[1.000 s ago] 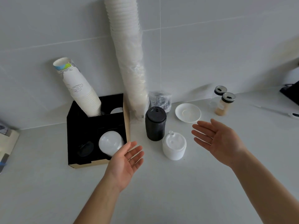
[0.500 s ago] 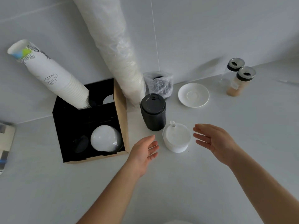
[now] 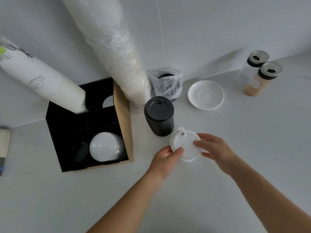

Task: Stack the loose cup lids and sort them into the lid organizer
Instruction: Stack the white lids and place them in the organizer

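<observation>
White lids [image 3: 185, 146] on worktop [image 3: 235, 148], at 3 o'clock of organizer [image 3: 123, 115]. Left hand [image 3: 165, 157] and right hand [image 3: 214, 148] are closed lightly on stack edges. Stack is best squared, then lifted level.

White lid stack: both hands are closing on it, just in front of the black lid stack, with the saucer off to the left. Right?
Not quite. The head view shows the saucer off to the right; the white lid stack, both hands and the black lid stack are as you say.
</observation>
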Motion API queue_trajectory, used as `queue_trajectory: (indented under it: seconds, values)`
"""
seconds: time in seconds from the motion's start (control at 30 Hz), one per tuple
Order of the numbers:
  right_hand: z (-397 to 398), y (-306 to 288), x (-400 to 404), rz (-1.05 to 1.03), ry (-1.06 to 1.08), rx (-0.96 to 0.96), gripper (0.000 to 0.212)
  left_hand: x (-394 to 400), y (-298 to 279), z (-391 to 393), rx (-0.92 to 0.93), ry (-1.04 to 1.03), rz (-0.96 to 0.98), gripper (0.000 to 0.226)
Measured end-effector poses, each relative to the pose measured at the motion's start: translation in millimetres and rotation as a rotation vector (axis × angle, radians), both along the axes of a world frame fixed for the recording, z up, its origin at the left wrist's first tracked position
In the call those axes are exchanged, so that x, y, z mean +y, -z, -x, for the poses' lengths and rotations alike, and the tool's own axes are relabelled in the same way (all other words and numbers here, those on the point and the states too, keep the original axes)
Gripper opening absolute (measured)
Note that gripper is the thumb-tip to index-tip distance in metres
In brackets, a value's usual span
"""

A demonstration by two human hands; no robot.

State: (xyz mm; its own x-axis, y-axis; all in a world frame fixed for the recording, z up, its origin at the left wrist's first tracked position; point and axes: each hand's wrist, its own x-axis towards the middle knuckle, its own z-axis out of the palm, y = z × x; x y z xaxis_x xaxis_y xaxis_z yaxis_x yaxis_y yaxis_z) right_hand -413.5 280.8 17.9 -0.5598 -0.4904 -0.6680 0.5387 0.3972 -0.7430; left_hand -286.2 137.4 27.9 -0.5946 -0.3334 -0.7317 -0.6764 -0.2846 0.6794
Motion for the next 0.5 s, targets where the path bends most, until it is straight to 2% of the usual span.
queue_trajectory:
  seconds: [0.2,0.37,0.5]
  values:
    - [12,-5,3,-0.010,-0.122,-0.037,0.036,1,1,0,0.004,-0.078,-0.078,0.052]
    - [5,-7,8,0.023,-0.108,-0.070,0.042,1,-6,-2,0.001,-0.140,-0.149,0.028]
    - [-13,-11,10,0.079,-0.076,-0.100,0.043,-2,-17,-15,0.061,-0.156,-0.137,0.038]
